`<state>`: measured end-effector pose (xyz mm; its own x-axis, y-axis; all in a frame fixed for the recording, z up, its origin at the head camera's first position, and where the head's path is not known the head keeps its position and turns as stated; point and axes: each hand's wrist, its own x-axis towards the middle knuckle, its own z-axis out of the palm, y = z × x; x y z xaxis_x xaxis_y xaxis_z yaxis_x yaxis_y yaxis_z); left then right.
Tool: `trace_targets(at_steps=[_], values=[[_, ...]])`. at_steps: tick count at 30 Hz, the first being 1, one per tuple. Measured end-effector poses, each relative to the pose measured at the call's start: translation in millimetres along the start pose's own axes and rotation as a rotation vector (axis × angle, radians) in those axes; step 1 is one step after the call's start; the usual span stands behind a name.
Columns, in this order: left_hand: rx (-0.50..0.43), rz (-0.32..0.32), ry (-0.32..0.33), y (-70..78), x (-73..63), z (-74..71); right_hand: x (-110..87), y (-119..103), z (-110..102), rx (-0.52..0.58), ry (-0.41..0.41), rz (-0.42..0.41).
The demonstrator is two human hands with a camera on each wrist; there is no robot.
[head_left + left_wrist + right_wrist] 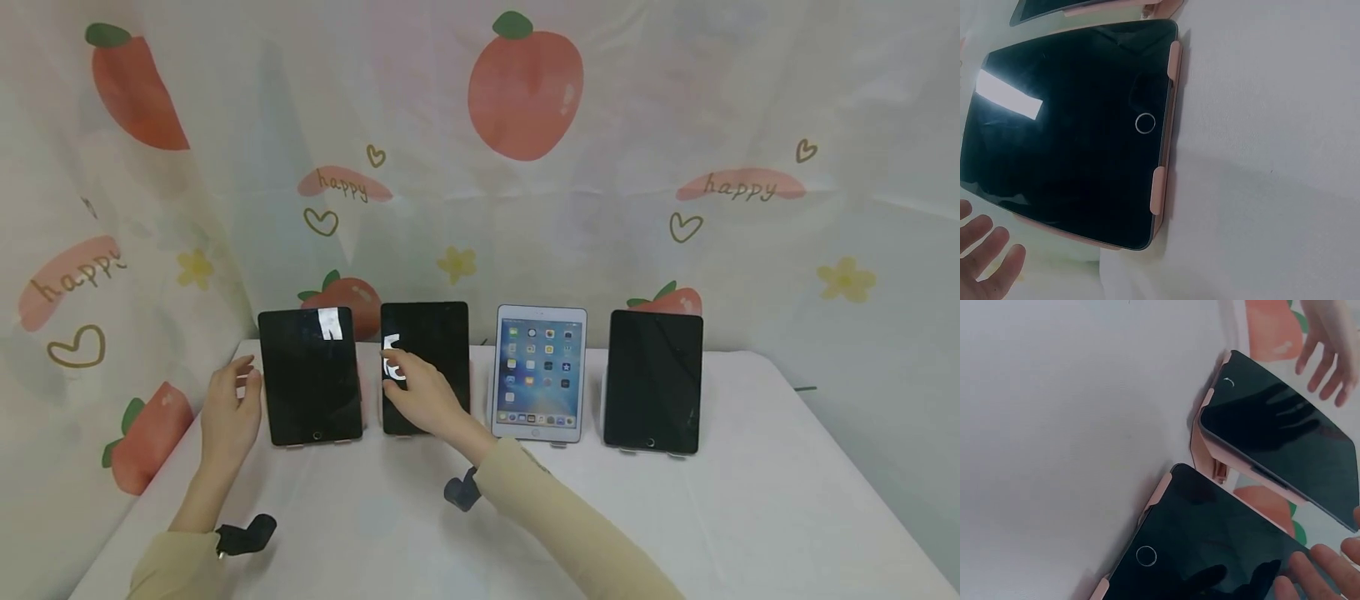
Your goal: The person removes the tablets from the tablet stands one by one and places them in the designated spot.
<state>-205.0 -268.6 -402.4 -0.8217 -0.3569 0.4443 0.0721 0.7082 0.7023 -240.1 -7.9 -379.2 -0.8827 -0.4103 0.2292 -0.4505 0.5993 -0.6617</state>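
My L hand [231,414] & R hand [424,395], fingers loose, hold nothing, so I should prob. touch the black tablet [441,342] just left of center softly.

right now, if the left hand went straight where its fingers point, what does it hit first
Probably the leftmost tablet, from its left side; depth at the left hand is unclear.
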Motion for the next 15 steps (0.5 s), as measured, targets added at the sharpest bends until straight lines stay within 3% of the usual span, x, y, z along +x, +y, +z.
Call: trace_targets(at_steps=[9,15], values=[[-0.052,0.009,-0.004,-5.9,11.9,1.7,16.0,-4.5,6.1,0.006,0.004,-0.015],[-0.069,-0.031,-0.005,-7.7,20.3,3.7,28.0,-7.3,11.2,0.035,-0.002,-0.017]])
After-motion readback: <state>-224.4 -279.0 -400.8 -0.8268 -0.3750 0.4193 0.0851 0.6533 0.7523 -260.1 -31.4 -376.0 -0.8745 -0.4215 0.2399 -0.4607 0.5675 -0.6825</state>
